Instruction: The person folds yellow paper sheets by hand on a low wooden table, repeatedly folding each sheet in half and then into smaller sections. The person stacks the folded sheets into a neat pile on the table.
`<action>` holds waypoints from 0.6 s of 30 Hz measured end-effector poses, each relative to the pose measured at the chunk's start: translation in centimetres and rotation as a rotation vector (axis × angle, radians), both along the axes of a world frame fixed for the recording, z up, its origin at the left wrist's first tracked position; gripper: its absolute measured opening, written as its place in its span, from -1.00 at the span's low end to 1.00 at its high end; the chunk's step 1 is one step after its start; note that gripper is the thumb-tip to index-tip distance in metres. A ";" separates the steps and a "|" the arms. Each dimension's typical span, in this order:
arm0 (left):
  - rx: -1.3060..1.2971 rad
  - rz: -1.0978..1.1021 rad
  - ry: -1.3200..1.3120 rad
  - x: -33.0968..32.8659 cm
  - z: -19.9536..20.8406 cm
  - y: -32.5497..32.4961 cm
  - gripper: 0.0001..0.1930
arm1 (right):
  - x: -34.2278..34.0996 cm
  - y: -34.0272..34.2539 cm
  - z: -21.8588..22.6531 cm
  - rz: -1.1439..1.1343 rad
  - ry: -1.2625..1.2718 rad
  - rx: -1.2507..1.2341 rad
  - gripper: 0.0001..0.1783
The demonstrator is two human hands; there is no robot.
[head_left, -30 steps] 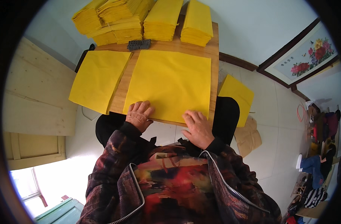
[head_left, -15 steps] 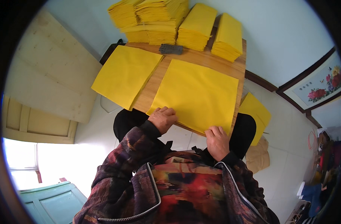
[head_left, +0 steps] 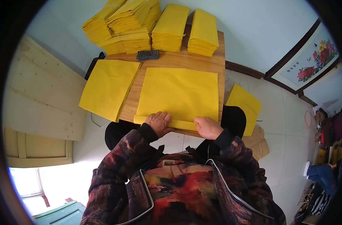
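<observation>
A yellow felt-like sheet (head_left: 179, 92) lies on the wooden table in front of me. Its near edge is turned up into a narrow folded strip (head_left: 182, 125). My left hand (head_left: 159, 123) presses curled fingers on this strip, left of the middle. Toward the strip's right end, my right hand (head_left: 208, 128) is closed on the fold with its thumb along the top; its fingertips are partly hidden. A pile of flat yellow sheets (head_left: 109, 88) rests at the table's left side, overhanging the near edge.
Several stacks of folded yellow pieces (head_left: 170, 28) stand along the table's far edge. A dark grey block (head_left: 147, 55) sits before them. Beyond the right of the table is another yellow sheet (head_left: 244, 107), low down near a brown paper-like piece (head_left: 258, 144). A pale board (head_left: 43, 90) leans at left.
The sheet's near edge is now folded up into a strip. My right hand has moved from the near right corner onto the fold. The whole view has shifted.
</observation>
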State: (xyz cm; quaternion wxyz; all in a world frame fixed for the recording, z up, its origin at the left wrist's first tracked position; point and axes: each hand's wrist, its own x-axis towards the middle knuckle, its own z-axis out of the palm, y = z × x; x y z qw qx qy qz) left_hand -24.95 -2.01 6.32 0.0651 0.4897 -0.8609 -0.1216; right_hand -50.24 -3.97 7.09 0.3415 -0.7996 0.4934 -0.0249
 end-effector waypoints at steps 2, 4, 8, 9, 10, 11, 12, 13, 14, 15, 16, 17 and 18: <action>0.046 -0.053 -0.014 0.2 -0.3 -0.5 -0.61 | 0.0 -0.3 0.3 0.035 0.042 0.006 -0.76; 0.109 -0.100 -0.032 0.5 -0.4 -0.9 -0.60 | 0.3 -0.2 0.8 0.043 0.033 -0.021 -0.76; 0.157 -0.155 -0.027 0.8 -0.2 -1.8 -0.59 | 1.5 1.7 1.6 0.036 -0.039 -0.383 -0.70; 0.164 -0.149 -0.020 0.9 -0.2 -1.9 -0.58 | 1.9 2.3 1.6 0.060 -0.077 -0.577 -0.66; 0.205 -0.143 -0.034 0.8 -0.1 -2.0 -0.58 | 2.4 2.6 1.4 0.123 -0.019 -0.626 -0.54; 0.245 -0.134 -0.049 0.7 0.0 -2.3 -0.58 | 3.0 2.8 1.2 0.135 0.043 -0.580 -0.54; 0.290 -0.121 -0.059 0.6 0.1 -2.5 -0.58 | 3.6 2.7 0.9 0.154 0.053 -0.584 -0.54; 0.306 -0.126 -0.058 0.7 0.2 -2.5 -0.57 | 4.2 2.5 0.6 0.174 0.092 -0.562 -0.54; 0.326 -0.129 -0.051 0.6 0.2 -2.7 -0.57 | 4.5 2.3 0.3 0.152 0.064 -0.578 -0.58; 0.349 -0.134 -0.025 0.6 0.3 -2.7 -0.57 | 4.7 1.9 0.2 0.168 0.046 -0.557 -0.59; 0.367 -0.107 -0.044 0.6 0.3 -2.7 -0.59 | 4.8 1.5 0.1 0.179 0.077 -0.489 -0.60; 0.259 -0.117 -0.066 0.7 0.4 -2.5 -0.61 | 4.8 1.2 0.1 0.182 0.131 -0.420 -0.61; 0.146 -0.137 -0.062 0.6 0.3 -2.2 -0.62 | 4.7 0.7 0.2 0.200 0.137 -0.369 -0.60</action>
